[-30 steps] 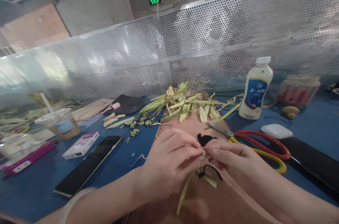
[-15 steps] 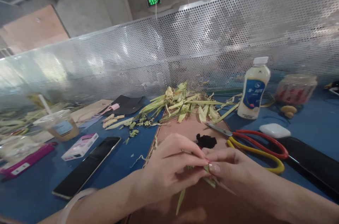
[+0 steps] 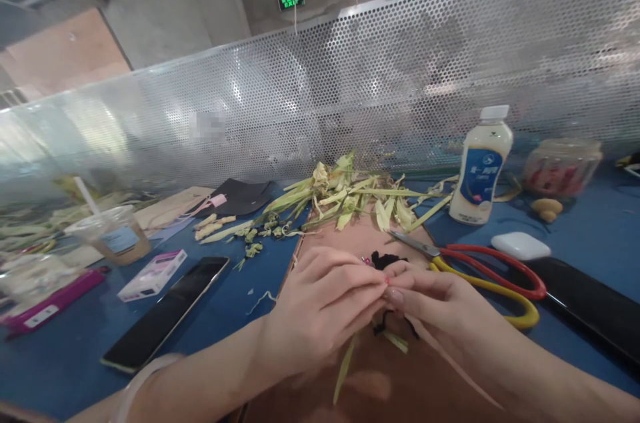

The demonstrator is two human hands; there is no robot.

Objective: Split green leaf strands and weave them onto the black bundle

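Observation:
My left hand and my right hand meet fingertip to fingertip over a brown board, both closed in a pinch. Between them is a small piece of corn husk, mostly hidden by the fingers. A narrow green husk strip dangles beneath my left hand, and a short husk end shows below the fingertips. Black cord hangs there too. A thin pale strip trails down past my right hand. Just behind the fingers lie a black bundle and a tiny pink bead-like bit.
Scissors with red and yellow handles lie right of my hands, beside a black case. A husk pile covers the board's far end. A milk bottle stands at right; a phone and drink cup are left.
My left fingers have closed over more of the husk piece, hiding its green part. Black cord now shows below the fingertips, and the pale strip hangs further down to the right.

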